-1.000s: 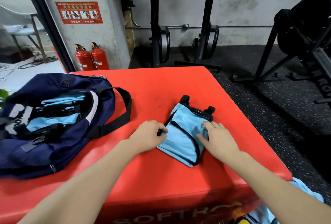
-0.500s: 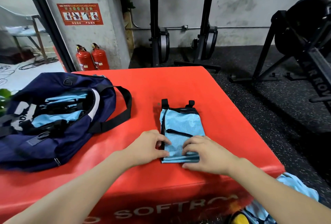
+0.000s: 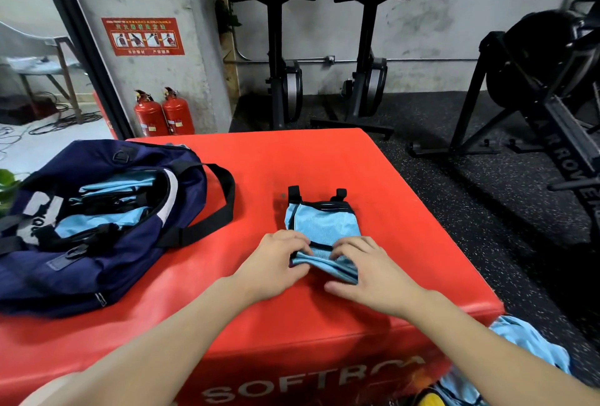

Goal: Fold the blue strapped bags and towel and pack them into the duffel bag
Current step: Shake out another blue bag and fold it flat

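A light blue strapped bag (image 3: 321, 227) with black trim lies on the red soft box (image 3: 324, 162), its black strap ends pointing away from me. My left hand (image 3: 276, 262) and my right hand (image 3: 367, 272) pinch its near edge, which is lifted and rolled over toward the far end. To the left sits the navy duffel bag (image 3: 97, 259), unzipped, with several folded light blue pieces (image 3: 113, 204) and black straps inside. More light blue fabric (image 3: 532, 350) lies on the floor at the lower right, partly hidden by my right arm.
The duffel's black handle (image 3: 220, 207) loops onto the red surface beside the bag. Two red fire extinguishers (image 3: 164, 113) stand by the pillar. Black gym machines (image 3: 545, 87) line the back and right on dark rubber floor. The box edge drops off just right of my hands.
The blue bag was turned square to me, then both hands slid to its near edge and lifted it, folding it away from me.
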### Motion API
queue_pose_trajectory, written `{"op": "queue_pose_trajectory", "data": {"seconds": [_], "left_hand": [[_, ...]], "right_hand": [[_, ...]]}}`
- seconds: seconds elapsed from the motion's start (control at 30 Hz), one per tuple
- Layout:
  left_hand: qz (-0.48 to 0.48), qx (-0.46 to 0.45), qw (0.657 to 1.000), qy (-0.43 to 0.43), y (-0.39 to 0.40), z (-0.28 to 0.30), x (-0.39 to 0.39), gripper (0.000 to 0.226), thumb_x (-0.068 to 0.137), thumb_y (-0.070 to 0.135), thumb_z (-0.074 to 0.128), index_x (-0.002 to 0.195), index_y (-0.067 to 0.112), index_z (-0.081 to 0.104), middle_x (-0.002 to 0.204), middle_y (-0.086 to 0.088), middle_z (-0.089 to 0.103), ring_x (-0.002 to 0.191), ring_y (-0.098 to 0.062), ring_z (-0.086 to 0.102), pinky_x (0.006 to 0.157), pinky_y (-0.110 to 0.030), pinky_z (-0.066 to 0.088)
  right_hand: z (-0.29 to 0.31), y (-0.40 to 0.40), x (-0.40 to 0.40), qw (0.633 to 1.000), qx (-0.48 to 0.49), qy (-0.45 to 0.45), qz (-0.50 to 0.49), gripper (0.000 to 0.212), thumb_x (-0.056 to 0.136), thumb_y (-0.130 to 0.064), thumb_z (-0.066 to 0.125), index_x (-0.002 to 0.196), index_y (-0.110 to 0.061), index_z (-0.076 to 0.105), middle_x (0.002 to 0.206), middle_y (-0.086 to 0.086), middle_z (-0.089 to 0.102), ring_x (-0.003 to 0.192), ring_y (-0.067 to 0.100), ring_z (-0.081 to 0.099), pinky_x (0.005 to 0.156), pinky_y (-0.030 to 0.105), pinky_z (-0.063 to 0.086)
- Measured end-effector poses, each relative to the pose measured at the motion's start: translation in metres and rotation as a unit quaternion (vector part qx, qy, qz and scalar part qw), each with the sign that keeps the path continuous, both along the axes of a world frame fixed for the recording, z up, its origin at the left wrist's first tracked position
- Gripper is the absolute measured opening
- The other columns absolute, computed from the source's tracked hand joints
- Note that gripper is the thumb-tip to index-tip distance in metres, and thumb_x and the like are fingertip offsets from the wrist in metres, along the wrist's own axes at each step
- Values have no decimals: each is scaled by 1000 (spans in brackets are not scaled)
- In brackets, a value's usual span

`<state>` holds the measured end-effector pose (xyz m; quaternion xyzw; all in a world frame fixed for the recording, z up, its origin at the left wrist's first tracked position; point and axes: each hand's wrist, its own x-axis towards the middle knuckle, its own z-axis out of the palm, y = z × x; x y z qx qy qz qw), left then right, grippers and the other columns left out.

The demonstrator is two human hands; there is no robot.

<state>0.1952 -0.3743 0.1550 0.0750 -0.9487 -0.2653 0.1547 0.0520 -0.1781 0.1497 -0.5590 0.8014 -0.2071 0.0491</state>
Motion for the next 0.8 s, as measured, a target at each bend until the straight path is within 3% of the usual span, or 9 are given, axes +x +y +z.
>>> {"op": "queue_pose_trajectory", "data": {"seconds": [0.03,0.1,0.2,0.3,0.4,0.47,0.53,0.67,0.8], "left_hand": [[7,27,1000,5,2,3,1,15,82,21,70,97,23,72,103,9,69,97,-8,62,88,-26,46],[19,68,998,6,5,7,3,10,86,20,72,95,24,72,85,8,69,77,-11,60,72,-25,47],[24,107,994,16,7,9,4,4,88,30,74,89,28,70,77,6,68,71,-18,60,67,-35,48],[32,124,991,37,8,13,4,12,89,38,73,83,28,69,71,5,64,63,-11,52,65,-34,46],[25,154,986,55,12,17,5,11,92,35,71,83,29,68,68,6,60,60,-7,47,62,-29,41],[33,152,986,60,13,17,3,9,93,35,70,86,29,67,69,7,61,62,-14,51,62,-30,43],[55,136,986,74,12,17,-1,9,93,33,70,86,28,67,64,12,58,57,-8,47,58,-21,37],[115,109,985,72,2,13,-9,10,90,28,72,82,25,66,58,15,54,55,-5,48,55,-14,32],[127,49,990,31,-11,1,-17,10,88,30,71,81,30,63,76,13,59,74,1,54,66,-17,33]], "right_hand": [[0,3,-3,999,34,9,-12,54,75,-69,58,118,-37,52,128,-22,46,120,4,41,102,28,37],[1,8,-10,997,67,9,-36,49,75,-52,62,119,-33,52,124,-17,50,114,10,50,96,29,43],[8,13,-20,996,30,-48,-62,26,70,-37,59,96,-30,60,90,-12,64,84,12,60,78,33,49],[18,16,-27,989,1,-133,-61,22,62,-41,54,75,-23,56,60,-12,53,58,5,46,60,31,38],[21,18,-34,976,-13,-211,-50,23,59,-39,54,74,-22,57,60,-13,42,59,5,36,57,34,30],[20,14,-38,964,-34,-258,-53,17,63,-33,58,75,-22,62,62,-13,45,61,6,39,59,34,30],[18,7,-40,954,-67,-286,-62,9,68,-26,61,75,-21,64,62,-14,49,61,6,42,59,31,32],[10,-8,-46,953,-104,-275,-76,8,85,-18,70,83,-25,68,67,-17,57,63,2,47,60,23,36],[1,-22,-47,973,-98,-190,-92,15,89,-25,73,88,-37,65,78,-21,68,73,-3,59,66,16,40]]}}
